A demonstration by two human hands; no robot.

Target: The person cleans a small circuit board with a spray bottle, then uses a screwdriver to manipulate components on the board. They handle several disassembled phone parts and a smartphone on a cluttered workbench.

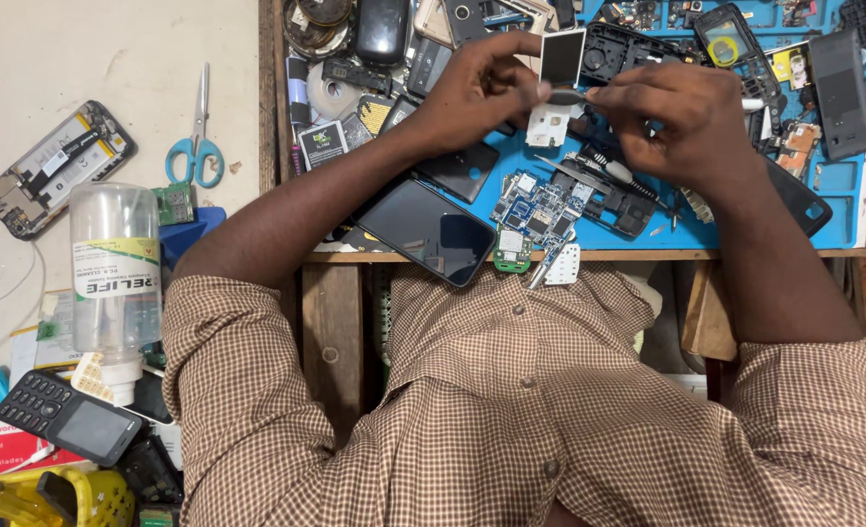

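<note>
Centrally, a small display module (562, 57), rectangular with a pale grey face, stands upright above the blue work mat (847, 205), pinched at its lower edge between both hands

Left hand (477, 88): fingers curled, thumb and forefinger closed on the module's left lower corner

Right hand (682, 107): fingers bent and closed around a thin metal tool (566, 96), whose tip lies just under the module

Directly below the hands: a white phone part (550, 127) on the mat, then a blue circuit board (535, 210) with metal shields, and a black phone frame (613, 195) beside it

Near the front edge of the mat: a dark smartphone (431, 232), screen up, lying tilted and overhanging the wooden tray rim (403, 257)

Far edge of the mat: black phone housings, one with a yellow ring (724, 49), batteries and loose covers, packed close

To the left, on the pale tabletop (81, 49): blue-handled scissors (199, 132), an opened phone (57, 168) showing its insides, a clear plastic bottle (116, 273) lying on its side, a black keypad phone (67, 415), and a yellow basket (62, 498) at the lower corner

Wearer: checked brown short-sleeved shirt (511, 410), forearms resting over the tray
</note>
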